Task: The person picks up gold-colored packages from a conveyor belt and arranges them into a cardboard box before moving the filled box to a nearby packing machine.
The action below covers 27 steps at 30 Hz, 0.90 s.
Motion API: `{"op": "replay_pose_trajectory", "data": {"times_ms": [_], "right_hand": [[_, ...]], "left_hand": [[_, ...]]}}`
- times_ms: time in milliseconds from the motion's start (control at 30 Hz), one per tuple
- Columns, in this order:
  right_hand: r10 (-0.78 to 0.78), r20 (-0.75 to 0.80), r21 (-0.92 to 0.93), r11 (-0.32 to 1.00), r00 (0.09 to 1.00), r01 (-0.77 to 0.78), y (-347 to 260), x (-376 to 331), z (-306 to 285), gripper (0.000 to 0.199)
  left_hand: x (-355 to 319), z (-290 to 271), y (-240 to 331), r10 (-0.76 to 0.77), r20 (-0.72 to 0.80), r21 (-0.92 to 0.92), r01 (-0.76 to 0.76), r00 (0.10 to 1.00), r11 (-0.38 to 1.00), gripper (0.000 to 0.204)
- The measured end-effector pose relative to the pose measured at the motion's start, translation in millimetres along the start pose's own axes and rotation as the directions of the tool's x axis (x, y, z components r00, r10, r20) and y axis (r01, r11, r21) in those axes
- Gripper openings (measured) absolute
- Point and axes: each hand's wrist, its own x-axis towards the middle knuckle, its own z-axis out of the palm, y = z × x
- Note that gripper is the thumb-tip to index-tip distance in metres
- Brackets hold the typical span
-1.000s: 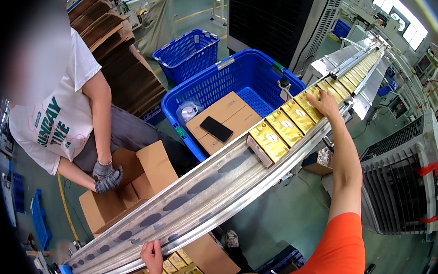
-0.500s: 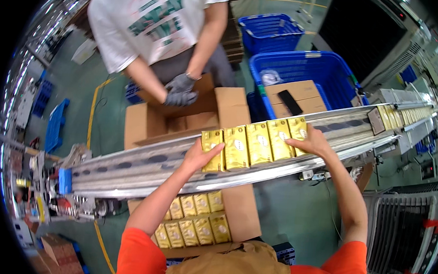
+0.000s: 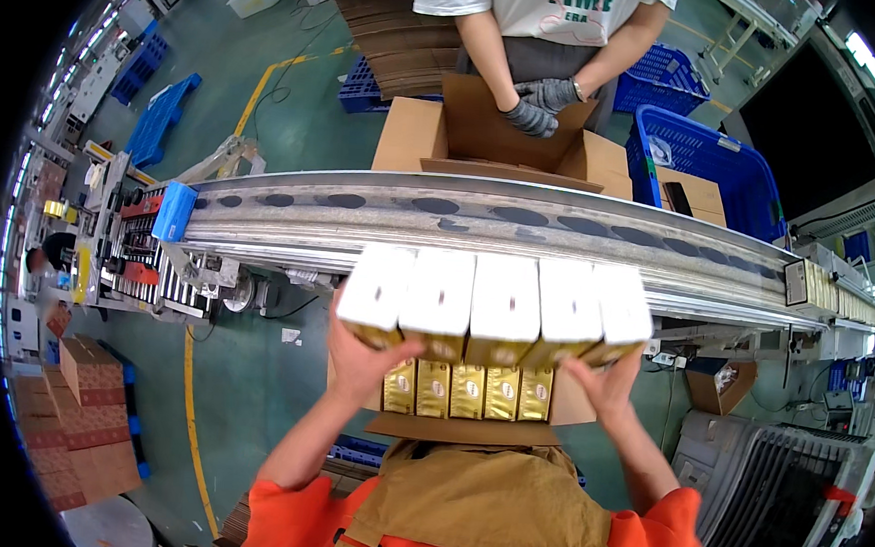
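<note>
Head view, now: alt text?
A person's left hand and right hand hold up five gold-and-white boxes side by side, partly hiding an open carton of gold boxes. Beyond the conveyor, a co-worker's gloved hands are above another open carton.

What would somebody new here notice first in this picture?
Probably the row of five white-ended gold packs at the centre, held between the person's left hand and right hand, with an open carton of similar packs below. Behind it, the long metal conveyor crosses the view. Next might come a co-worker's grey gloves at top centre and the large blue basket at upper right.
</note>
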Motion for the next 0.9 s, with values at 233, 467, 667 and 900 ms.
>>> {"op": "replay_pose_trajectory", "data": {"times_ms": [233,467,667,900], "right_hand": [[0.433,0.43,-0.294,0.897,0.792,-0.331,71,-49,96,0.059],[0.082,0.42,-0.616,0.757,0.904,0.218,74,-8,75,0.051],[0.853,0.166,-0.488,0.507,0.495,-0.711,202,-132,10,0.094],[0.329,0.659,-0.268,0.943,0.677,-0.197,-4,-105,-18,0.113]], "left_hand": [[-77,55,-164,-0.248,0.126,0.652,0.109,0.961,0.751,0.098],[-61,34,-126,-0.256,0.565,0.76,-0.374,0.784,0.532,0.083],[-75,-3,-129,-0.036,0.4,0.757,-0.308,0.916,0.577,0.071],[-94,-87,-118,-0.694,0.322,0.375,0.586,0.644,0.718,0.096]]}}
